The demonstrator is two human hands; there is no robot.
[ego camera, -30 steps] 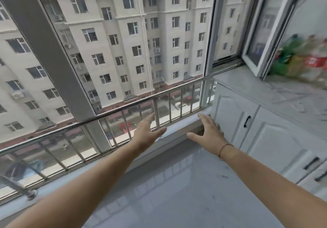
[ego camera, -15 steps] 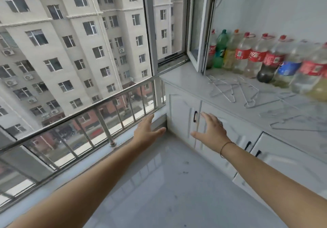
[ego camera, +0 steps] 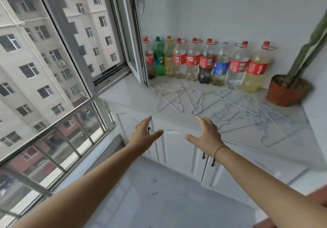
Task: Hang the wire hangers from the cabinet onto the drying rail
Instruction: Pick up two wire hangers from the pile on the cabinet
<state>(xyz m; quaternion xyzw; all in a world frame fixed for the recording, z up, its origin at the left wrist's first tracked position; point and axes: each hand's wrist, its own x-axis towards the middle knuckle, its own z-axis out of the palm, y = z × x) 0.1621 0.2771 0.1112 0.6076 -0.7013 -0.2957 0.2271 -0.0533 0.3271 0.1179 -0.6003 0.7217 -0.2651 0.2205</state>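
On the cabinet (ego camera: 122,93) lie wire hangers (ego camera: 170,102), nine bottles (ego camera: 192,61); left hand (ego camera: 143,134), right hand (ego camera: 207,135) hover spread, empty.

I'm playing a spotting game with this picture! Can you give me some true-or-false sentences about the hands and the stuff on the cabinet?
1. The left hand and the right hand are open and hold nothing. True.
2. The wire hangers lie flat on the cabinet top. True.
3. The bottles stand in front of the hangers, at the cabinet's front edge. False: they stand behind them, in a row along the wall.
4. The plant pot sits left of the bottles. False: it sits right of them, at the far end of the row.
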